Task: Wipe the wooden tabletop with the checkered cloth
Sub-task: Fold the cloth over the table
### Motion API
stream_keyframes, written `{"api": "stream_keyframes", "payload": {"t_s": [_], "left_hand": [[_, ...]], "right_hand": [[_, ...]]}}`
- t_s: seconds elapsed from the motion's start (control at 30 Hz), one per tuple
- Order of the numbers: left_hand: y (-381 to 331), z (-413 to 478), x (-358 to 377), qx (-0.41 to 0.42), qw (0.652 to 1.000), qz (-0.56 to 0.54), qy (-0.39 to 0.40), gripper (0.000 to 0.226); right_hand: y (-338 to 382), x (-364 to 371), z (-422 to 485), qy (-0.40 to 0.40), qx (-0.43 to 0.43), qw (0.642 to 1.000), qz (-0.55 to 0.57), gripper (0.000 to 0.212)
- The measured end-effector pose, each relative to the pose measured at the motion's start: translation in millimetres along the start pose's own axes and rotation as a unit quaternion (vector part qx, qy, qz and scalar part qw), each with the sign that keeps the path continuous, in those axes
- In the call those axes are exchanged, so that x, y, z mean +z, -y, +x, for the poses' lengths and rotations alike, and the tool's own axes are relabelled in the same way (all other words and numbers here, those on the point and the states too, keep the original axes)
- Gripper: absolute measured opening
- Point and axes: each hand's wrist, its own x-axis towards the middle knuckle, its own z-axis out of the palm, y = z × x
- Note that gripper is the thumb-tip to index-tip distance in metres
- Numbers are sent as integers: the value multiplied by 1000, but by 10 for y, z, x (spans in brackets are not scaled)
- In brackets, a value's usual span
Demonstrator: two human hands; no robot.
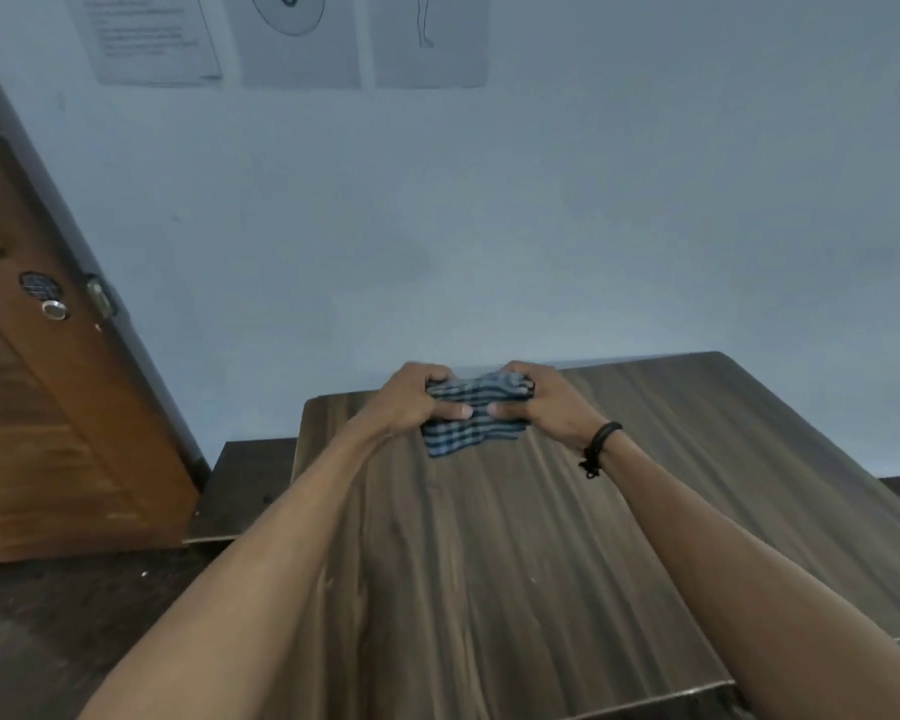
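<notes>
A blue and grey checkered cloth is bunched up near the far edge of the wooden tabletop. My left hand grips its left side, thumb lying across the fabric. My right hand, with a black band on the wrist, grips the right side the same way. The two thumbs nearly meet at the middle of the cloth. Whether the cloth's lower edge touches the wood or hangs just above it, I cannot tell.
The table's far edge stands close to a pale blue wall with paper sheets pinned high up. A brown wooden door stands at the left. A lower dark surface adjoins the table's left side.
</notes>
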Motion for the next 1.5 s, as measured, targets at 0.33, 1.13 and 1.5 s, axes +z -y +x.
{"api": "stream_keyframes", "payload": {"t_s": [0.33, 1.13, 1.5], "left_hand": [[-1326, 637, 230, 43, 968, -218, -117, 26], [-2379, 1906, 1939, 46, 964, -254, 68, 54], [-2912, 2632, 3943, -22, 959, -268, 87, 44]], "right_hand": [[476, -1528, 89, -125, -106, 983, 84, 25], [-329, -3264, -639, -207, 90, 927, 298, 88], [-1371, -4987, -1477, -207, 157, 936, 236, 48]]}}
